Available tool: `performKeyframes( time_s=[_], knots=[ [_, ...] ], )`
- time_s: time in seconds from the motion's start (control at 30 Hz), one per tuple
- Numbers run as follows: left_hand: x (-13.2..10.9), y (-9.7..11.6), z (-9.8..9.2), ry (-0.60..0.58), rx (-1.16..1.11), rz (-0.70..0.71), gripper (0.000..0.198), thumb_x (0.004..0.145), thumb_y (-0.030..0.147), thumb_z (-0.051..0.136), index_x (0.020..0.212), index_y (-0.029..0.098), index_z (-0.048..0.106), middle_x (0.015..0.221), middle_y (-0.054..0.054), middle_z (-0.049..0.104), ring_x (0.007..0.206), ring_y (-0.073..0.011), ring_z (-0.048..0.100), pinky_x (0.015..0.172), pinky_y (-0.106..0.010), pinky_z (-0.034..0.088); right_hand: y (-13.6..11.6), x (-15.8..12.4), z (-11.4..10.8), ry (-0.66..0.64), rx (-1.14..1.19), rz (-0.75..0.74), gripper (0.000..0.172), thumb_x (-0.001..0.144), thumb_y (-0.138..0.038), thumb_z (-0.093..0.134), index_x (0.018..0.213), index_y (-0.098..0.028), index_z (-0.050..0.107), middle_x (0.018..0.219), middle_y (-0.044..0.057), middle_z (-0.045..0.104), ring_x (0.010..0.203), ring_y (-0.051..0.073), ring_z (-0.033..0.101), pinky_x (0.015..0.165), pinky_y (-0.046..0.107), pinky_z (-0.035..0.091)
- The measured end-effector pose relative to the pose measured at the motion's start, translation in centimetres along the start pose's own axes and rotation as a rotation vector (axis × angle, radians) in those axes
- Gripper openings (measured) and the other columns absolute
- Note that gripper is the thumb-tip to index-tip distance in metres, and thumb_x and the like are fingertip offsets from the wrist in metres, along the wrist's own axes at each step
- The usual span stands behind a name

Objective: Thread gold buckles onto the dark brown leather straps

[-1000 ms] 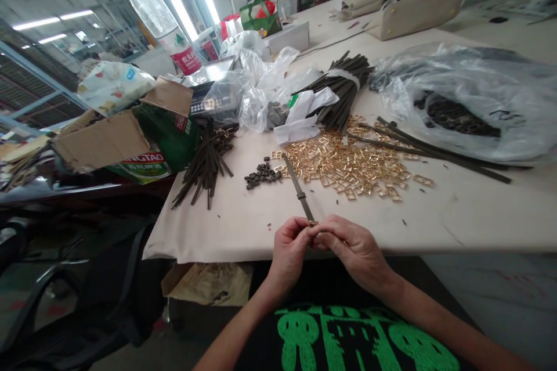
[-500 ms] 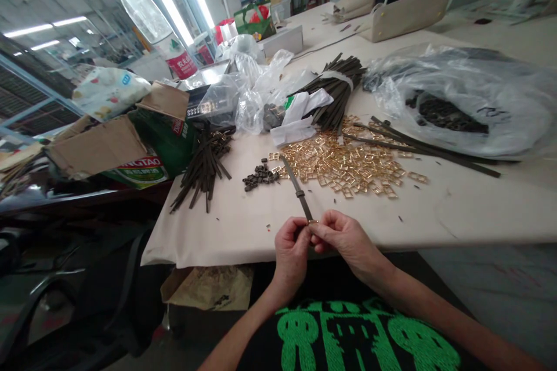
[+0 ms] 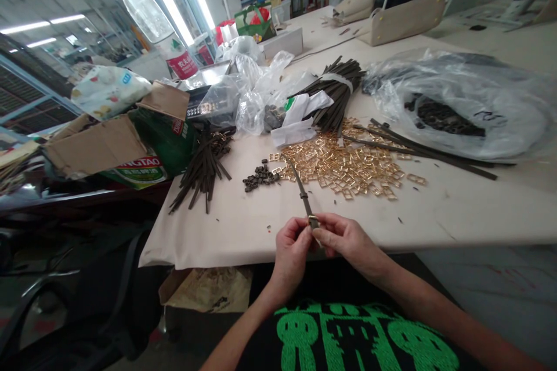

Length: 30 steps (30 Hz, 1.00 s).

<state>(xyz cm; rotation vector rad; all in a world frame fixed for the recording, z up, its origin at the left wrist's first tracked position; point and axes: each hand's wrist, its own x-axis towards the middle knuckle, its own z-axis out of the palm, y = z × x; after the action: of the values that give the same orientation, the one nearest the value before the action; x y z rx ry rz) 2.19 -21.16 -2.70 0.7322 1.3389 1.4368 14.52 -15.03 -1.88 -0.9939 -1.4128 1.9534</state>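
Between both hands, at the table's front edge, is a narrow dark olive strap with a small gold buckle on it and a dark loop farther up. My left hand pinches the strap beside the buckle. From the other side, my right hand grips the strap's near end with thumb and fingers. The strap's far end reaches the heap of gold buckles. A small pile of dark loops lies left of that heap.
Left on the table is a bunch of dark straps, beside a green cardboard box. Behind the buckles lie a tied strap bundle and clear plastic bags. A large plastic bag and loose long straps lie right.
The gold buckle now shows clearly above the fingertips, with the strap's end below it. My right hand's fingers have shifted slightly down along the strap.
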Motion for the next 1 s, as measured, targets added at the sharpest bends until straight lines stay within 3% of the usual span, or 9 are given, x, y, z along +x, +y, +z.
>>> performKeyframes(
  time_s=[0.2, 0.3, 0.37, 0.47, 0.57, 0.7, 0.9, 1.0],
  knots=[
    [-0.1, -0.1, 0.0, -0.060, 0.044, 0.008, 0.026, 0.082, 0.040, 0.066, 0.075, 0.016, 0.060, 0.062, 0.001, 0.059, 0.055, -0.0107, 0.050, 0.055, -0.022, 0.039, 0.3, 0.5, 0.7, 0.103, 0.005, -0.040, 0.042, 0.073, -0.058, 0.073, 0.076, -0.017, 0.064, 0.054, -0.005, 0.053, 0.043, 0.008, 0.042, 0.041, 0.021, 0.033],
    [-0.1, -0.1, 0.0, -0.058, 0.040, 0.008, 0.027, 0.083, 0.040, 0.065, 0.073, 0.016, 0.059, 0.061, 0.002, 0.058, 0.054, -0.0102, 0.049, 0.054, -0.022, 0.039, 0.5, 0.9, 0.8, 0.156, -0.062, -0.104, 0.039, 0.077, -0.056, 0.069, 0.069, -0.018, 0.061, 0.052, -0.006, 0.050, 0.045, 0.009, 0.043, 0.044, 0.022, 0.036],
    [0.0, 0.0, 0.0, -0.048, 0.023, -0.002, 0.027, 0.084, 0.040, 0.064, 0.073, 0.016, 0.058, 0.059, 0.003, 0.057, 0.053, -0.0098, 0.048, 0.054, -0.022, 0.038, 0.6, 1.0, 0.6, 0.155, -0.143, -0.171, 0.036, 0.082, -0.051, 0.066, 0.069, -0.018, 0.063, 0.058, -0.004, 0.055, 0.053, 0.012, 0.050, 0.052, 0.024, 0.043],
    [0.2, 0.0, 0.0, -0.029, -0.008, -0.024, 0.028, 0.081, 0.040, 0.066, 0.072, 0.015, 0.058, 0.057, 0.004, 0.054, 0.051, -0.0091, 0.046, 0.053, -0.021, 0.037, 0.5, 0.8, 0.3, 0.133, -0.238, -0.288, 0.025, 0.086, -0.042, 0.064, 0.081, -0.018, 0.070, 0.082, 0.002, 0.065, 0.080, 0.018, 0.061, 0.074, 0.027, 0.050],
    [0.4, -0.2, 0.1, -0.008, -0.037, -0.043, 0.029, 0.078, 0.041, 0.069, 0.071, 0.015, 0.058, 0.057, 0.004, 0.054, 0.051, -0.0089, 0.046, 0.053, -0.021, 0.037, 0.3, 0.5, 0.3, 0.065, -0.200, -0.289, 0.025, 0.088, -0.040, 0.061, 0.097, -0.019, 0.073, 0.100, 0.004, 0.068, 0.095, 0.021, 0.062, 0.086, 0.030, 0.050],
    [0.5, -0.3, 0.2, -0.011, -0.035, -0.062, 0.030, 0.078, 0.043, 0.069, 0.077, 0.014, 0.061, 0.056, 0.002, 0.055, 0.050, -0.0091, 0.046, 0.050, -0.021, 0.036, 0.6, 0.5, 0.5, 0.027, -0.119, -0.172, 0.033, 0.089, -0.044, 0.059, 0.106, -0.020, 0.073, 0.087, 0.003, 0.070, 0.072, 0.017, 0.061, 0.070, 0.029, 0.052],
    [0.7, -0.2, 0.5, -0.038, -0.066, -0.090, 0.034, 0.075, 0.045, 0.071, 0.081, 0.013, 0.063, 0.057, 0.002, 0.054, 0.049, -0.0084, 0.045, 0.048, -0.021, 0.036, 2.0, 1.2, 0.5, 0.130, -0.099, -0.196, 0.033, 0.085, -0.046, 0.064, 0.102, -0.021, 0.076, 0.076, 0.002, 0.068, 0.067, 0.017, 0.059, 0.065, 0.028, 0.052],
    [0.8, -0.2, 0.5, -0.041, -0.088, -0.094, 0.037, 0.073, 0.048, 0.072, 0.080, 0.013, 0.062, 0.059, 0.002, 0.055, 0.048, -0.0080, 0.046, 0.047, -0.020, 0.036, 2.0, 1.3, 0.3, 0.108, -0.101, -0.197, 0.036, 0.085, -0.048, 0.063, 0.104, -0.021, 0.076, 0.075, 0.002, 0.069, 0.063, 0.017, 0.058, 0.061, 0.027, 0.052]
  ],
)
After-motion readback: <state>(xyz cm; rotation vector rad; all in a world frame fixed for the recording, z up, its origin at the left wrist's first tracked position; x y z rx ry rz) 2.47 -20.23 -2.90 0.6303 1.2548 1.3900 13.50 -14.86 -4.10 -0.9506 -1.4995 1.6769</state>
